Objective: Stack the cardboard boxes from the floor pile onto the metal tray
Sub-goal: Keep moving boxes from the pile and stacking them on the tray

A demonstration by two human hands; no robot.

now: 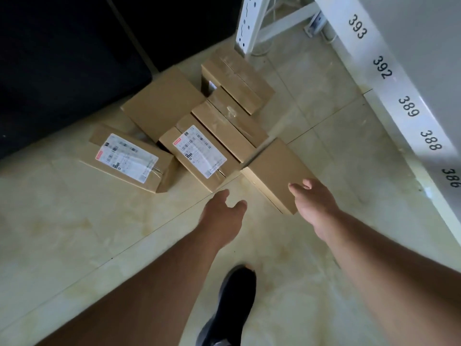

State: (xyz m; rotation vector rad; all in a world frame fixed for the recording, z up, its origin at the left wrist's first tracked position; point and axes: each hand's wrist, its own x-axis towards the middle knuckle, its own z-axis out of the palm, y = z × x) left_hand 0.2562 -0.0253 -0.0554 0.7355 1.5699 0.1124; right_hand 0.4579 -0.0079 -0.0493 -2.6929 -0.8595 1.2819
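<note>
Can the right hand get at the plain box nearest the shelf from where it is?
Probably yes: the right hand is open right over the plain box's near corner, and nothing lies between them.

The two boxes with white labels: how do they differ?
The left box lies apart on the floor; the middle box sits in the pile, touching its neighbours. The left box's label is blurred; the middle box's label shows sharp barcodes. Both are brown, taped cardboard, label up.
</note>
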